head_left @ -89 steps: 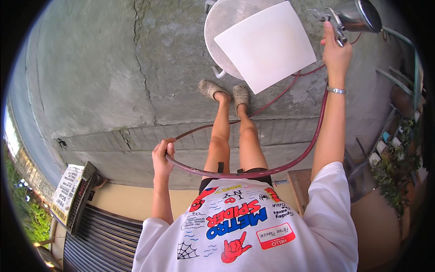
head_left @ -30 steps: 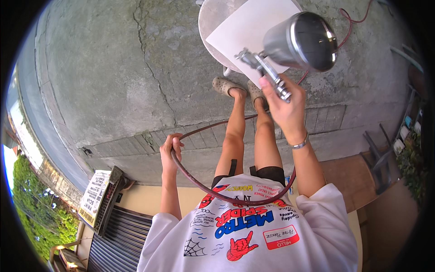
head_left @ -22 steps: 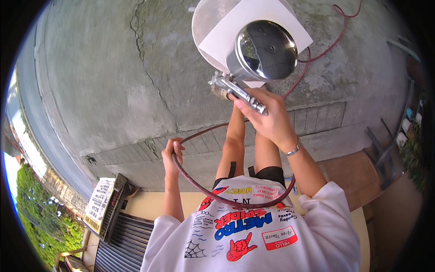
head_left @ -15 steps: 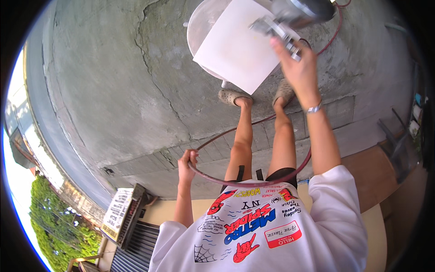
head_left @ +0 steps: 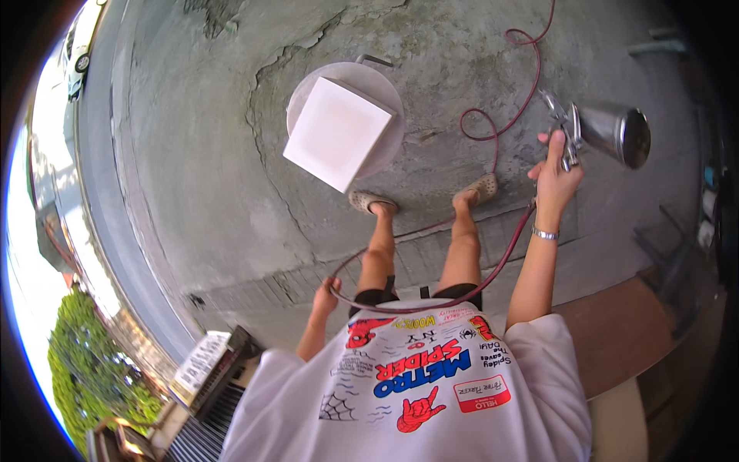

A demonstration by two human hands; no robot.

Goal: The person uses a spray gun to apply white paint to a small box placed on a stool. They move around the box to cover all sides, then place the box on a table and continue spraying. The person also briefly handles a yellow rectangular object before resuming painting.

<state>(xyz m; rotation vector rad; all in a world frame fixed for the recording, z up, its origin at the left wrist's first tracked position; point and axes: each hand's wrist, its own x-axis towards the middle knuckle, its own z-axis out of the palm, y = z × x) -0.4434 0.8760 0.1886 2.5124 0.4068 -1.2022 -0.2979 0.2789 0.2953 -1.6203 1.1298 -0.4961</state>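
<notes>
My right hand (head_left: 558, 177) is wrapped round the handle of a metal spray gun (head_left: 571, 127), out to the right over the concrete. The gun's silver cup (head_left: 616, 132) points to the right. From the handle's base a dark red hose (head_left: 431, 310) loops in front of my shirt. My left hand (head_left: 326, 296) is closed on this hose at the loop's left side. Ahead of my feet, a white square board (head_left: 339, 132) lies on a round pale stand (head_left: 389, 150), its near corner overhanging the rim. Neither hand touches the board.
More red hose (head_left: 531, 85) curls over the cracked concrete floor (head_left: 200, 146) at the far right. A brown board (head_left: 616, 319) lies at right, near dark metal legs (head_left: 670, 239). A lettered sign box (head_left: 204, 366) stands at lower left, and a road (head_left: 123, 223) runs along the left.
My right hand has swung the spray gun from above the white board out to the right. The view has shifted, so the whole board and stand now show. My left hand keeps hold of the hose.
</notes>
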